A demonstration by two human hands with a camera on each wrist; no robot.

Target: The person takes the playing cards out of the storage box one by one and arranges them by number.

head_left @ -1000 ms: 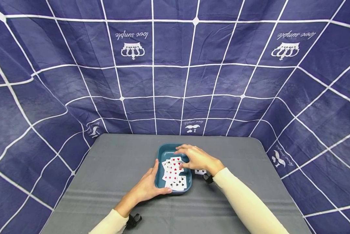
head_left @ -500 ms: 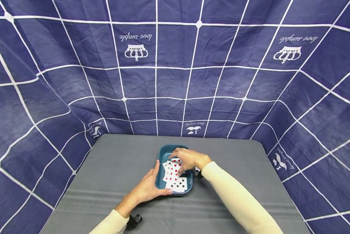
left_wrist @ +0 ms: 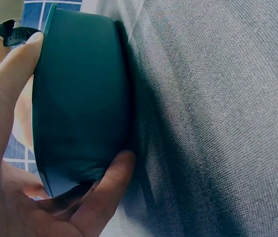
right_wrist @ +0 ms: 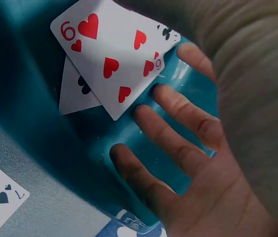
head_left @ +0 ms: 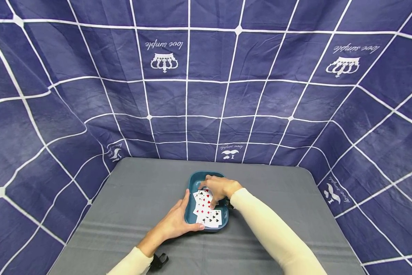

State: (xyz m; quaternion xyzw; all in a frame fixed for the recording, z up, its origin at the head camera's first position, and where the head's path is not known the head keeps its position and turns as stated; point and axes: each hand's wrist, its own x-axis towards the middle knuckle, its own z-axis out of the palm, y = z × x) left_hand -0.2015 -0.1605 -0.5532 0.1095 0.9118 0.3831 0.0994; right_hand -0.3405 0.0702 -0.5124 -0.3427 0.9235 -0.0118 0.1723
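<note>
A teal plastic tray (head_left: 225,221) sits on the grey table, with several playing cards (head_left: 202,206) overlapping inside it. Around its near left corner my left hand (head_left: 173,222) holds on, thumb at the near rim and fingers along the left wall; the left wrist view shows the tray's outer side (left_wrist: 80,89). My right hand (head_left: 220,188) reaches into the tray from the right, its fingers spread over the tray floor beside a six of hearts (right_wrist: 110,49). The right thumb is near the cards in the head view; whether it touches them I cannot tell.
A seven of spades (right_wrist: 1,205) lies on the table outside the tray, by its right side. A grey cloth covers the table (head_left: 151,183). Blue curtains (head_left: 206,95) with white grid lines stand behind and at both sides.
My right hand has moved left and slightly lower over the cards in the tray. The left hand keeps its hold on the corner. The head view has shifted slightly.
</note>
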